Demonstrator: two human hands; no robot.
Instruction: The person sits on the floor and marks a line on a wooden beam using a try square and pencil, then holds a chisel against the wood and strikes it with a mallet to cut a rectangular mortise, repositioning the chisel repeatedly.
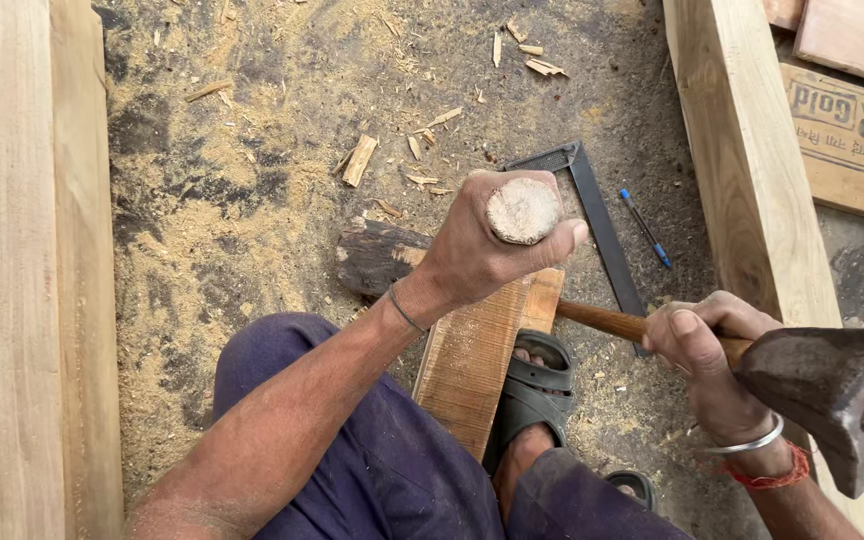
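1. Left hand (472,255) wrapped tight in a fist round a wooden chisel handle (522,211) — grip clamped on it, round battered end showing out of the top of the fist, thumb laid alongside.
2. Directly under that grip: a wooden plank (472,360), lying on the sawdust-covered floor (232,200), running back toward the knees.
3. Just beyond the left grip, a dark block of wood (377,255) under the plank's far end.
4. Right hand (702,345) closed round a hammer handle (602,322) — grip clamped near the heavy dark hammer head (832,395), which sits to the outside of the grip, raised off the floor; free end of the handle pointing in toward the plank.
5. Between the two grips, lower down: a foot in a dark sandal (537,390) pressed against the plank's side.
6. Past the right grip, on the floor: a metal square (602,225) and a blue pen (645,228) just beside it.
7. Outside the left grip, well apart: a long pale beam (47,270). Outside the right grip, near: another pale beam (742,170).
8. Wood chips (359,160) scattered beyond both grips.
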